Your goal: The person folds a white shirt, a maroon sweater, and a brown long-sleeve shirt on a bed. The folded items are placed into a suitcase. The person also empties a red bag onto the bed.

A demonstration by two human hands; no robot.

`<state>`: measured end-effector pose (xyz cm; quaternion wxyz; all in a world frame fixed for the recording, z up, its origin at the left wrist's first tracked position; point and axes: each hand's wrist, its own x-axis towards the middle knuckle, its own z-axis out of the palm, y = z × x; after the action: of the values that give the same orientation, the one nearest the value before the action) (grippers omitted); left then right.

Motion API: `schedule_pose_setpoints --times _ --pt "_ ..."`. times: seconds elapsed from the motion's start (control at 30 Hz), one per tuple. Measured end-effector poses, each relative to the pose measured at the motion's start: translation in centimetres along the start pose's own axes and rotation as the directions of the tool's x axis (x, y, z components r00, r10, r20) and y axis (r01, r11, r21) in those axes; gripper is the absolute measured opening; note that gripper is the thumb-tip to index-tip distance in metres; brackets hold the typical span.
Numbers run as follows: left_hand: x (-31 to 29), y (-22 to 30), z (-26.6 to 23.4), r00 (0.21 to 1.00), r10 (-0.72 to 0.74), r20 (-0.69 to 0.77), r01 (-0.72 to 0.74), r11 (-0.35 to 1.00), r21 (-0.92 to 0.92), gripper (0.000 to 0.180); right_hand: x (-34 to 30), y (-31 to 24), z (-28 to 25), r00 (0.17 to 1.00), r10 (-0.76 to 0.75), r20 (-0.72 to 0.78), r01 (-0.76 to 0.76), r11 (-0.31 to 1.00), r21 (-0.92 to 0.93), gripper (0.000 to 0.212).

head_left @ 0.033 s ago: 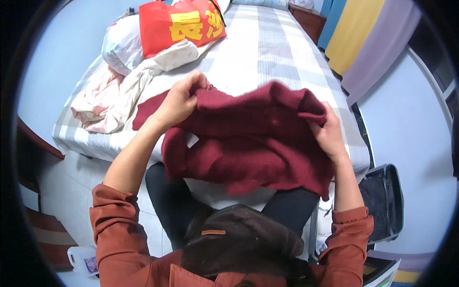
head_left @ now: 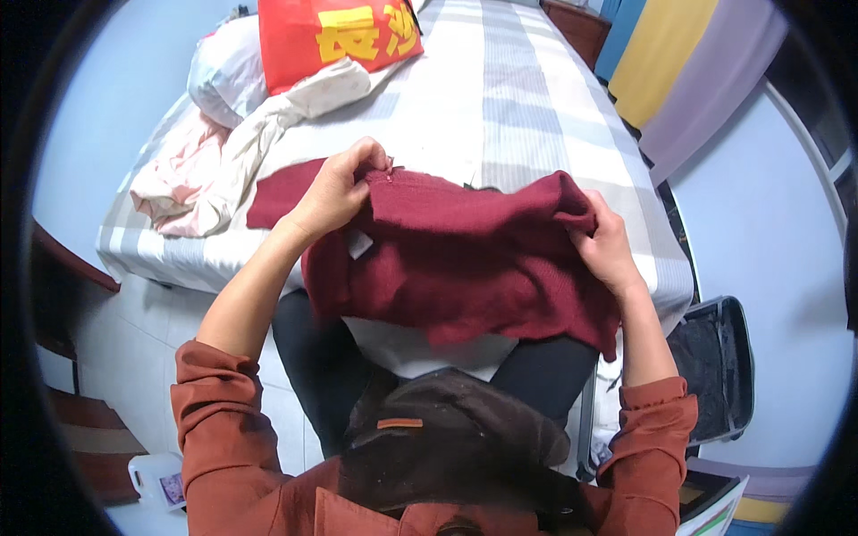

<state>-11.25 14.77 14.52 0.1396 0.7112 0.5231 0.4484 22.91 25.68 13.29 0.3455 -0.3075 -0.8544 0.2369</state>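
Note:
A dark red knitted sweater (head_left: 474, 259) hangs between my two hands, over my knees and the near edge of the bed. My left hand (head_left: 344, 183) pinches its upper edge at the left, where a small zipper pull or tag shows. The fingers of my right hand (head_left: 608, 241) are closed round the gathered upper right corner. One sleeve (head_left: 286, 192) lies out to the left on the bed, behind my left wrist. A small white label (head_left: 359, 244) peeks from the fabric below my left hand.
White and pink clothes (head_left: 192, 183) lie on the bed (head_left: 518, 98) at the left. Behind them are a pale plastic bag (head_left: 231, 71) and a red bag (head_left: 299, 45) with yellow print. An open black suitcase (head_left: 715, 366) stands at the right, below yellow and lilac curtains (head_left: 666, 62).
The sweater's raised upper edge between my hands has dropped and flattened. My right hand has shifted slightly left with its corner; my left hand keeps almost the same place.

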Motion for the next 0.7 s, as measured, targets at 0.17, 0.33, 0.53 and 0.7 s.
schedule_pose_setpoints --times 0.17,0.33,0.53,0.7 --pt "-4.1 -1.6 1.0 0.985 -0.148 -0.087 0.134 0.980 -0.148 0.017 -2.8 -0.9 2.3 0.996 -0.012 0.092 -0.002 0.988 0.157 0.044" --pt "-4.9 -0.8 1.5 0.978 -0.194 -0.077 0.175 0.962 -0.210 0.026 -3.9 -1.9 2.8 0.993 -0.109 0.049 0.106 0.993 0.057 0.047" --pt "-5.4 -1.8 1.2 0.996 0.091 0.005 -0.089 0.963 0.253 0.033 -5.1 -1.3 2.7 0.995 -0.088 -0.045 0.086 0.995 -0.046 0.029" --pt "-1.5 1.0 -3.3 0.974 -0.190 -0.120 0.166 0.968 -0.190 0.021 -1.4 -0.5 -2.8 0.952 0.242 -0.189 -0.183 0.941 0.284 0.024"
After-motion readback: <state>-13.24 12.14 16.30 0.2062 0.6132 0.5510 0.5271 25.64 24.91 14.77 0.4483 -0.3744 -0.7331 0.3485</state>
